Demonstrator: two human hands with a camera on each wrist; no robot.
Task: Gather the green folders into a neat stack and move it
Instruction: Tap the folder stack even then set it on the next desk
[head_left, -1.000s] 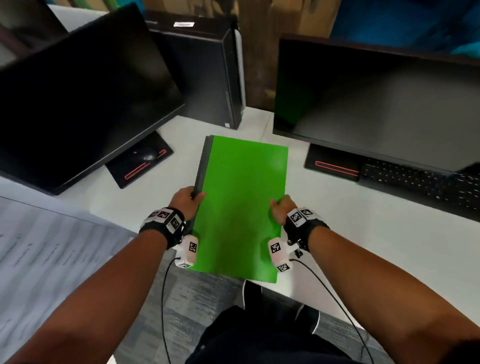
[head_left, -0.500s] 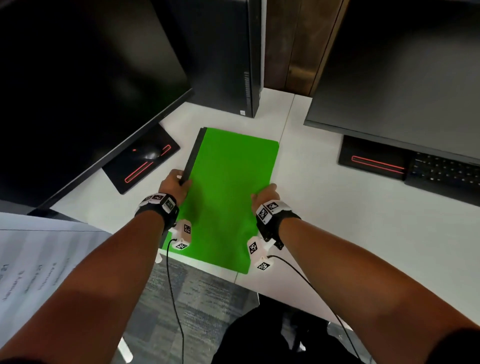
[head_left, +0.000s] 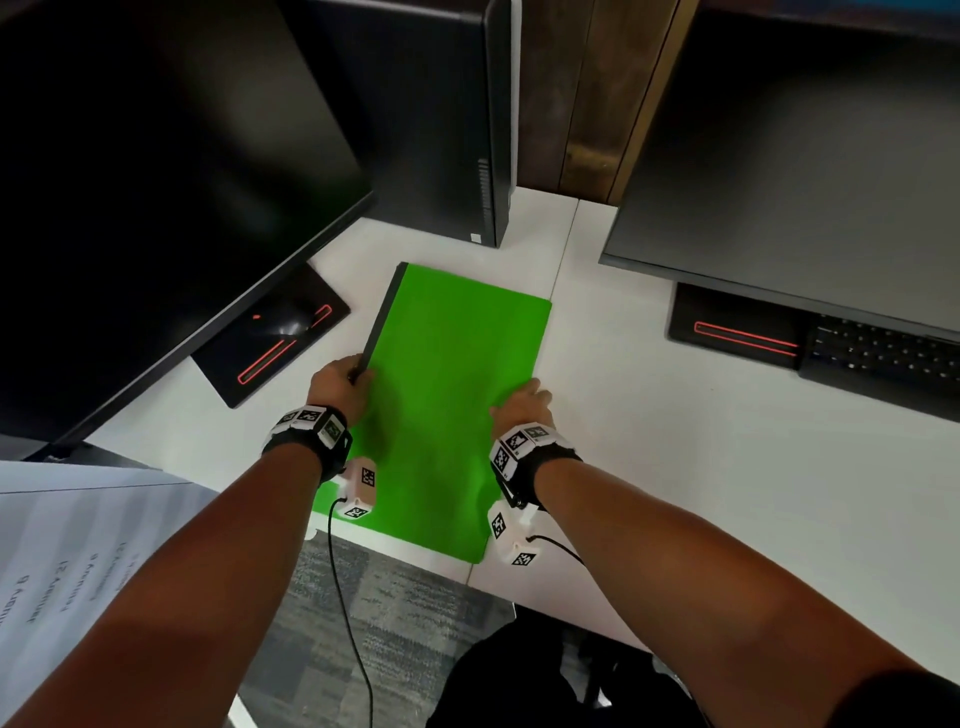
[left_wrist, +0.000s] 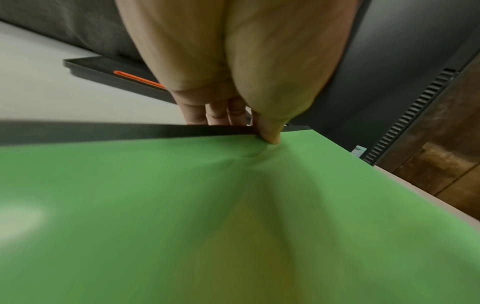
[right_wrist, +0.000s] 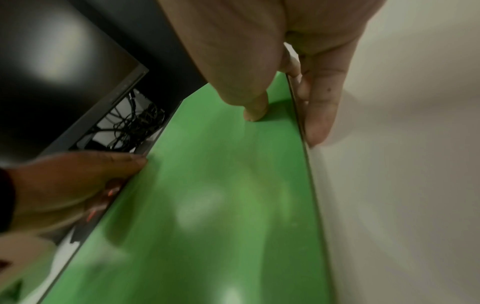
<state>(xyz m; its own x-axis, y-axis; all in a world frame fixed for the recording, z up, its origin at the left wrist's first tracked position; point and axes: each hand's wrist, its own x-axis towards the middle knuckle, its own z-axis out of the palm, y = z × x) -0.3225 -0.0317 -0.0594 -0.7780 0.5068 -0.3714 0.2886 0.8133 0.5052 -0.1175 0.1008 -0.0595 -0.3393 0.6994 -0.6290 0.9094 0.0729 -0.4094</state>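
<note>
- Left hand (head_left: 340, 382) pinches the green folder stack (head_left: 447, 405) at its 9 o'clock edge.
- Right hand (head_left: 522, 408) grips the 3 o'clock edge, stack on the white desk (head_left: 675, 467).

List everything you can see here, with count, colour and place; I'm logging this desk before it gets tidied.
folder stack: one, green with a dark left edge, on the desk between the two hands
desk: one, white, under everything
monitors: two, black, far left and far right
computer tower: one, black, behind the stack
keyboard: one, black, far right under the right monitor
printed sheets: count unclear, white, near left
carpet: grey, below the desk edge
left hand: grips the stack's left edge
right hand: grips the stack's right edge, thumb on top
</note>
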